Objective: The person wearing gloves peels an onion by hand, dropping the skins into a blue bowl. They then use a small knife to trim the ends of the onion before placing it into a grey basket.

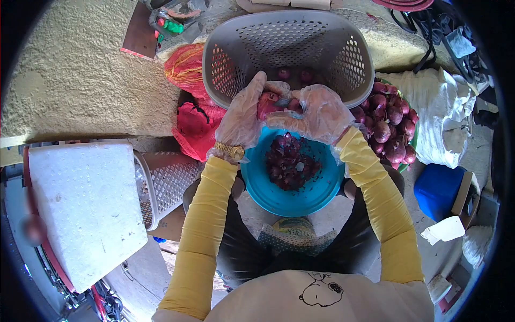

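My left hand [244, 115], in a clear plastic glove with a gold watch at the wrist, is closed round a red onion [266, 105]. Facing it, my gloved right hand [322, 114] curls its fingers round another dark red onion piece [294, 105]; a small greyish thing between the hands is too unclear to name. Both hands are above the far rim of a turquoise basin [257, 194]. Inside the basin lies a heap of onion skins and scraps [292, 163]. Just beyond my hands stands a grey perforated basket [289, 20] with a few red onions [306, 75] at its bottom.
Many red onions [389, 126] are piled at the right beside a white sack [440, 107]. Red mesh bags [196, 121] lie left of the basket. A white foam box lid [86, 209] and another perforated basket [171, 182] stand at the left, a blue container [437, 190] at the right.
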Demonstrator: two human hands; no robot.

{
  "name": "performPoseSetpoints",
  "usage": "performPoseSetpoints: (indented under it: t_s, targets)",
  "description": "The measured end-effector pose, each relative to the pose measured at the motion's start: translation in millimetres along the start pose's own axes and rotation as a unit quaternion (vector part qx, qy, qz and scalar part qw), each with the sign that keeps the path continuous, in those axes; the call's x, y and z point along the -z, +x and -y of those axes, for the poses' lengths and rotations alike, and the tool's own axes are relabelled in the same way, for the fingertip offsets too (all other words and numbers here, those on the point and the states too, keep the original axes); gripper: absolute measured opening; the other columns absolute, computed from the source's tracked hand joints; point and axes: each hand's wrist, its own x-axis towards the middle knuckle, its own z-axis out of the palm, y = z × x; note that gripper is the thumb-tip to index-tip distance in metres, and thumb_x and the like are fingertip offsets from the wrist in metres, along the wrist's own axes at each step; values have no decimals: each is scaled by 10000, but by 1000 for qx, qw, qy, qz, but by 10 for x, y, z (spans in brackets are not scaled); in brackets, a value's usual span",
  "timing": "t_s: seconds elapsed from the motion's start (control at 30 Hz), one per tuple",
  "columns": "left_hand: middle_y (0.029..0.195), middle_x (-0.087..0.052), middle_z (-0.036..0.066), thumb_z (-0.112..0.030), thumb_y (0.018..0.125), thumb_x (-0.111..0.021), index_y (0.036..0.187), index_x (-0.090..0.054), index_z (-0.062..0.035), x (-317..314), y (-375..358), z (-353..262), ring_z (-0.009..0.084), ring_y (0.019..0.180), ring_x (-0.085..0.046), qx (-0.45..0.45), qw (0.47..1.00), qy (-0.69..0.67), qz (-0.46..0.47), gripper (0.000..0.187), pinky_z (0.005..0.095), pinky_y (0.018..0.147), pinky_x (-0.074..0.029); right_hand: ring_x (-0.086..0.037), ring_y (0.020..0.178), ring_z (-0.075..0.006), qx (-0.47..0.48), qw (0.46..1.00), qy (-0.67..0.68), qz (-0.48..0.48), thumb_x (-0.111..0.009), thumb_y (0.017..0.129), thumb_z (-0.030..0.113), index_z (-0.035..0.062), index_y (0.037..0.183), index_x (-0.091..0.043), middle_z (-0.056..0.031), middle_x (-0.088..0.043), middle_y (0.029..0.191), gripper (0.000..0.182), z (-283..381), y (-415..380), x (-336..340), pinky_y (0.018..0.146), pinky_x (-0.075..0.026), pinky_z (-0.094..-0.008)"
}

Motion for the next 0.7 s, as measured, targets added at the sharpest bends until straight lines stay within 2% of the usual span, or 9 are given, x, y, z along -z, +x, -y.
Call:
performPoseSetpoints:
  t_s: [0.07,0.2,0.3,0.4,0.47,0.7]
  targets:
    - [1011,-671,133,-443,1075,-505,1012,-661,38,-24,4,9,219,936,-652,-14,999,27,-25,509,366,842,-582,-655,741,-400,33,999,7,-37,-766,806,644,107,1087,-752,-193,-688,775,607,-14,-9,-24,707,-522,-448]
    - [1013,-674,133,-454,1069,-514,1013,-663,34,-21,9,15,222,926,-655,-16,999,22,-23,513,361,849,-581,-658,748,-396,15,999,25,-15,-758,813,646,118,1095,-756,-192,-693,788,599,-63,-9,-60,705,-521,-443]
    - [1016,-677,132,-462,1064,-521,1019,-663,32,-29,-2,-2,222,933,-654,-7,999,22,-29,516,361,856,-577,-643,717,-400,52,996,31,-68,-735,857,616,90,1065,-754,-198,-675,755,565,-12,-16,-52,679,-509,-454]
    - [1075,-685,153,-390,1084,-502,1081,-654,50,40,1,-5,255,989,-677,16,1000,-15,7,465,369,896,-574,-611,650,-411,42,998,24,-45,-697,911,572,53,992,-749,-208,-629,678,528,100,-17,83,621,-480,-478]
    - [1068,-692,151,-390,1080,-512,1091,-657,42,60,14,5,251,999,-678,-1,999,-9,44,456,367,929,-559,-640,816,-455,9,999,39,21,-563,963,620,204,1401,-580,-237,-660,798,604,107,-24,122,711,-492,-515]
    - [1092,-689,147,-388,1076,-525,1075,-668,31,69,5,14,240,1020,-676,-5,1000,-1,17,443,369,956,-545,-617,765,-479,42,997,67,-13,-530,983,614,173,1370,-590,-254,-632,751,590,15,-12,22,661,-480,-527]
